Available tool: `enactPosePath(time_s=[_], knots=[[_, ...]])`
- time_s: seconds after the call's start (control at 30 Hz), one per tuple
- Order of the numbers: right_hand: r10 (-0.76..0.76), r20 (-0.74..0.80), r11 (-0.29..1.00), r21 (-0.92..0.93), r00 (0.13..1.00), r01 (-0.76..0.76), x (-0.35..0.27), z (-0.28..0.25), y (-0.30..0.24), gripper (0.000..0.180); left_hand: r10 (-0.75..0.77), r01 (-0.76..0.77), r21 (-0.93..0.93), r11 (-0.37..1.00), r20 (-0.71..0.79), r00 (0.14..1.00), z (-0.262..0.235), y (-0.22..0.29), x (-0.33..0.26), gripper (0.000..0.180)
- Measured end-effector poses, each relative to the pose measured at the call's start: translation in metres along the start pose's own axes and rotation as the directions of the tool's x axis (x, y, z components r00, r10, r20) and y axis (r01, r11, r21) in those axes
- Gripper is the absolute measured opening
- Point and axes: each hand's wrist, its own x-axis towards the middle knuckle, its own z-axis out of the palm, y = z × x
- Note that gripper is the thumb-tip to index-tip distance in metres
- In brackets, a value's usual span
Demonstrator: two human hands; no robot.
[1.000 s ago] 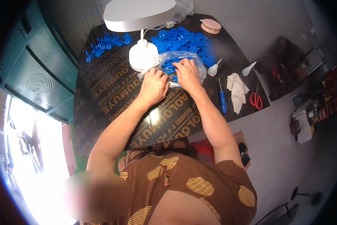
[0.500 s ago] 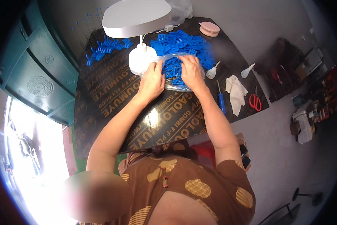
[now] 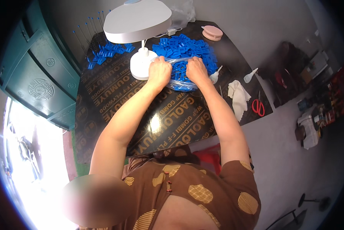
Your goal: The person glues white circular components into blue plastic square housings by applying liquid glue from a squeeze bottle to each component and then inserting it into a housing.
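Observation:
A clear plastic bag (image 3: 182,86) full of small blue parts (image 3: 179,71) sits on the dark table, its mouth facing up. On the left side of its rim my left hand (image 3: 159,73) is closed, fingers curled over the plastic. My right hand (image 3: 197,71) grips the opposite side in the same way. Just beyond the bag lies a loose heap of blue plastic pieces (image 3: 185,45). Beside my left hand stands the round white base of a lamp (image 3: 141,66).
Blue pieces with upright thin rods (image 3: 100,57) stand at the far left. Right of the bag are a squeeze-bulb blower (image 3: 214,78), a second blower (image 3: 249,76), a white cloth (image 3: 238,96) and red-handled scissors (image 3: 258,107). A pink round case (image 3: 212,33) lies at the back.
Both hands have curled more tightly over the bag's rim and shifted slightly away from me. My right forearm now covers most of the blue-handled screwdriver.

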Motion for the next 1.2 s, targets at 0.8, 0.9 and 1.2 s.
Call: enactPosePath(time_s=[0.8,0.9,1.2], knots=[[0.191,0.125,0.931,0.292,0.974,-0.220,0.021,0.018,0.014,0.023,-0.588,0.589,-0.421,0.690,0.148,0.795,-0.011,-0.009,0.020,0.019],[0.257,0.144,0.890,0.350,0.955,-0.293,0.026,0.022,0.017,0.021,-0.530,0.526,-0.463,0.713,0.134,0.837,-0.009,-0.012,0.018,0.021],[0.392,0.062,0.750,0.556,0.918,-0.358,0.041,0.016,0.016,0.030,0.288,-0.363,-0.344,0.866,-0.251,0.924,-0.037,0.023,-0.029,0.035]])
